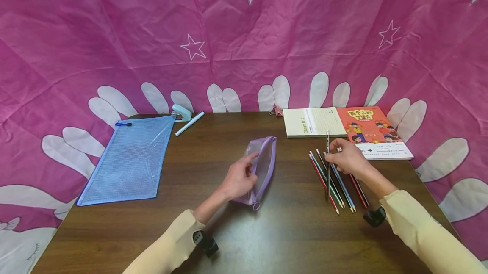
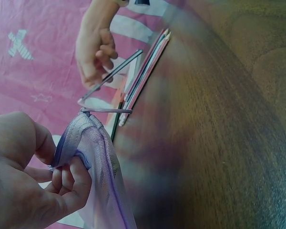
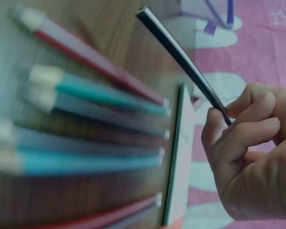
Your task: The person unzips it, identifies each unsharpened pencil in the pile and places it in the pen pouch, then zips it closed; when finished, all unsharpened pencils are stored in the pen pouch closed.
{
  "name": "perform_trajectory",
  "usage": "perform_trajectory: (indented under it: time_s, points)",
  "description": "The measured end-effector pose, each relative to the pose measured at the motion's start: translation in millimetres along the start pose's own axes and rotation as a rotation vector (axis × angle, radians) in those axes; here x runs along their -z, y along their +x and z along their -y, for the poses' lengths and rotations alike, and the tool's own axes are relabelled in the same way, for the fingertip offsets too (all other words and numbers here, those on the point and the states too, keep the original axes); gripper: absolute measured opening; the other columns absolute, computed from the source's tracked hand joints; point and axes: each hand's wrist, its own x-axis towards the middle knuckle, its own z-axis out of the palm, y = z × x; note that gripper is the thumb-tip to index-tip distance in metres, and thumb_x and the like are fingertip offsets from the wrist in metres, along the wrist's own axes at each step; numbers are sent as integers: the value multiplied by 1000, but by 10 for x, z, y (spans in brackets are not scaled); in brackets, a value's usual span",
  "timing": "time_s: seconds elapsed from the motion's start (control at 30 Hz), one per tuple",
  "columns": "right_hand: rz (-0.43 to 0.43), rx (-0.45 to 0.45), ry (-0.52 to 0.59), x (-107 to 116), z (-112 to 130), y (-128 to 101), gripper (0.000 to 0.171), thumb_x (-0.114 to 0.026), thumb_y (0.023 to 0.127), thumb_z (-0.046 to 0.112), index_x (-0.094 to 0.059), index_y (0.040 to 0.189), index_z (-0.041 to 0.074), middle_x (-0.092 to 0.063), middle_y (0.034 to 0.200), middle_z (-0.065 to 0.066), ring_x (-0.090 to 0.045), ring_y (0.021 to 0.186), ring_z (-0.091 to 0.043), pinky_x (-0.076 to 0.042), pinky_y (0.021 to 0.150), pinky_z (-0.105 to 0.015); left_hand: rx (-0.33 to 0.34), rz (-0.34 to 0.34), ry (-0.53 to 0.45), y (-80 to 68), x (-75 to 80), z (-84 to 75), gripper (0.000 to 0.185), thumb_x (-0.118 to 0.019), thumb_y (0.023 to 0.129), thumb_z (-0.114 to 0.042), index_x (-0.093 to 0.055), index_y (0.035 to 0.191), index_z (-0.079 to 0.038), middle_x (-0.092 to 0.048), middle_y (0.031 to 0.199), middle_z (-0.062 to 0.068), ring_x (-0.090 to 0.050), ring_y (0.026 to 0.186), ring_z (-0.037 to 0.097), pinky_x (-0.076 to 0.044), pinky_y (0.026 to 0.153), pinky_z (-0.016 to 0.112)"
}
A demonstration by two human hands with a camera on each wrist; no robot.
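My left hand (image 1: 239, 177) holds the purple mesh zip pouch (image 1: 264, 166) near the middle of the table. In the left wrist view, thumb and fingers pinch the edge of the pouch (image 2: 100, 148), whose zip sides stand apart. A dark striped pencil (image 3: 181, 55) is pinched between the thumb and fingers of my right hand (image 1: 348, 157), tilted above the table in the right wrist view. Below that hand lie several pencils, among them a red one (image 1: 321, 179) and a blue one (image 3: 90, 161). The palm side of the left hand is hidden in the head view.
A blue mesh zip folder (image 1: 127, 161) lies at the left. Behind it are a light blue stapler (image 1: 182, 112) and a pale pen (image 1: 189, 123). At the back right sit a cream notebook (image 1: 324, 125) and a red-covered book (image 1: 367, 123), with a pink clip (image 1: 278, 111) beside them.
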Motion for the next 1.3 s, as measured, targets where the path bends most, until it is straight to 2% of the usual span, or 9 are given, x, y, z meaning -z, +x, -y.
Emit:
perform_trajectory:
  time_s: [0.17,0.33,0.63,0.93,1.3]
  points:
    - [33,11,142,-142,165,26,29,-63,86,9,-48,110,0,-63,75,-11,-45,48,-12,-37,43,-26,3,5,-5,-4,-5,8,69,-57,72,7,-54,140,-1,-55,82,3,-51,71,13,-46,66,30]
    - [58,17,281,-268,337,30,27,-59,87,5,-44,110,1,-58,70,-8,-41,47,-11,-34,43,-24,9,7,-12,-7,0,-1,69,-57,72,6,-54,141,-2,-55,83,3,-51,71,12,-47,66,29]
    - [57,12,482,-548,586,24,27,-56,85,0,-41,108,3,-62,69,-5,-40,46,-9,-31,42,-21,21,5,-9,-15,-2,-1,69,-57,73,5,-54,141,-3,-54,83,2,-51,71,12,-46,67,30]
    - [3,-6,581,-850,777,19,26,-57,83,0,-43,105,4,-63,69,-6,-39,44,-10,-29,41,-20,0,-6,-6,-12,-14,0,69,-56,71,7,-55,140,-2,-55,82,4,-51,71,13,-46,67,30]
    - [18,-22,618,-1251,852,-26,27,-60,82,-1,-46,104,4,-65,71,-13,-42,41,-11,-30,39,-21,29,2,-15,-13,3,-10,70,-59,73,4,-54,142,-4,-55,83,1,-52,71,12,-47,67,30]
